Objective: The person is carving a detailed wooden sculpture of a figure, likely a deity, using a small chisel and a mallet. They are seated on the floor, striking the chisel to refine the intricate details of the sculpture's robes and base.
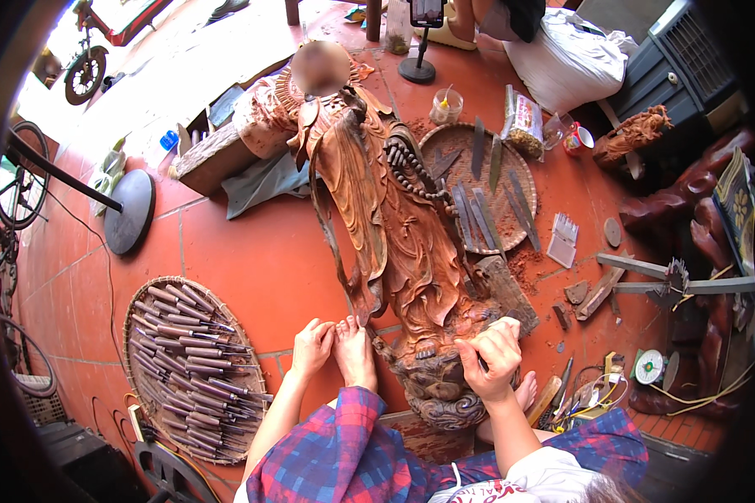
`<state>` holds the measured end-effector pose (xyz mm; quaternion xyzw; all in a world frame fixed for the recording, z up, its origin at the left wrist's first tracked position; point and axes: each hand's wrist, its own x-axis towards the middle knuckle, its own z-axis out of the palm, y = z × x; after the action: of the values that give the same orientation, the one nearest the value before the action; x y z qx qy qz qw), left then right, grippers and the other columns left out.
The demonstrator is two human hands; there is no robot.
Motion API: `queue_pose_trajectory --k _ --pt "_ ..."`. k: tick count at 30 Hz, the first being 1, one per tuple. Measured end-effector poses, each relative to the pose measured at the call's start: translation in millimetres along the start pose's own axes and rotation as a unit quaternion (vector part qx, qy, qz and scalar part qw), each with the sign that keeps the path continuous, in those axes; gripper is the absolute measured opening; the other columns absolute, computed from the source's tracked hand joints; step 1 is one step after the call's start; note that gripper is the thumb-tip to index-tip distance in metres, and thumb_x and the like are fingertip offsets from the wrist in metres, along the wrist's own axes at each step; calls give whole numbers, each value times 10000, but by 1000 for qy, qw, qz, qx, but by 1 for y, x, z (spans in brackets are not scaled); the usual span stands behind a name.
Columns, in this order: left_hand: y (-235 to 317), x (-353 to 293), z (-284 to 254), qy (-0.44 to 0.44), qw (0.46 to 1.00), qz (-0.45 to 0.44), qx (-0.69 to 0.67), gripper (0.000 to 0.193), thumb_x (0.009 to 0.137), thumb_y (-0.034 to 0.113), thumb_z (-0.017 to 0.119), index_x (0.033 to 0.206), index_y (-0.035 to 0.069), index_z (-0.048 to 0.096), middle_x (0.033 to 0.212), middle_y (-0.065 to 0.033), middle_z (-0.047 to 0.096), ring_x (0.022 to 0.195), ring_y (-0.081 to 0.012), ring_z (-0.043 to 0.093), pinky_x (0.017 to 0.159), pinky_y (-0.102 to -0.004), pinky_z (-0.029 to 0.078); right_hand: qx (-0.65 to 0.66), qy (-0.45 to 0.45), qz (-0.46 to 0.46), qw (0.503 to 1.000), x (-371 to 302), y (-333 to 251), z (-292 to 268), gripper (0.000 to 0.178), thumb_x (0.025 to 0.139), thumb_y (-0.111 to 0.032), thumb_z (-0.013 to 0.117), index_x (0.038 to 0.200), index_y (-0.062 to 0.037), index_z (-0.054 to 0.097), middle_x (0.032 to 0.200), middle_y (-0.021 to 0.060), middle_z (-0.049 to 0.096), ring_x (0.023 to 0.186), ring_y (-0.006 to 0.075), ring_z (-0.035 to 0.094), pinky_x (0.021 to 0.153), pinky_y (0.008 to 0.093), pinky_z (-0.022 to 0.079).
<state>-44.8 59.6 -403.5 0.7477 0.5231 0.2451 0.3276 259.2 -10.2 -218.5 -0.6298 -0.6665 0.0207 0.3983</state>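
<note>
A large carved wooden statue (pixel 398 243) of a robed figure lies on its back in front of me. Its head end points away, raised on a wooden block (pixel 218 159), and its swirled base (pixel 440 390) is between my legs. Beside that base my right hand (pixel 492 359) is held up with its fingers curled closed; whatever may be in them is hidden. My left hand (pixel 312 345) is closed too, right by the toes of my bare left foot (pixel 354 352), near the statue's hem. I cannot make out anything in its fingers.
Many wooden-handled chisels (pixel 197 369) fill a round woven tray at left. Another woven tray (pixel 434 138) beyond the statue holds several flat files (pixel 482 214). Wood scraps (pixel 600 293), cables (pixel 604 394) and a dial scale (pixel 648 366) lie right. A round black stand base (pixel 129 213) stands left.
</note>
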Motion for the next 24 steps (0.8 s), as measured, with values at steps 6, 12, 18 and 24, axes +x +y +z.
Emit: queue_pose_trajectory --k 6,12,18,24 --pt "-4 0 -1 -13 1000 4 1 96 916 91 662 966 26 711 845 -143 637 754 -340 664 672 -403 545 3 -1 4 1000 0 -1 1 205 793 -108 798 693 -53 627 690 46 570 695 256 541 787 411 419" --pt "-15 7 -1 -58 995 34 68 93 914 96 659 967 26 689 864 -137 633 758 -339 666 672 -416 546 1 0 -3 1000 0 -1 2 188 768 -101 810 694 -79 638 675 36 547 702 253 529 781 410 405" --pt "-12 11 -2 -95 989 56 98 114 890 96 640 993 52 666 892 -126 625 810 -329 667 691 -415 551 -2 -2 1 1000 0 0 2 185 764 -98 811 698 -81 639 678 33 551 699 251 530 787 409 406" --pt "-19 13 -5 -149 970 84 174 182 856 122 648 1028 63 649 892 -131 608 803 -328 661 695 -418 551 -1 -9 -2 1000 0 1 1 176 768 -101 807 706 -78 644 685 38 553 703 253 530 794 413 410"
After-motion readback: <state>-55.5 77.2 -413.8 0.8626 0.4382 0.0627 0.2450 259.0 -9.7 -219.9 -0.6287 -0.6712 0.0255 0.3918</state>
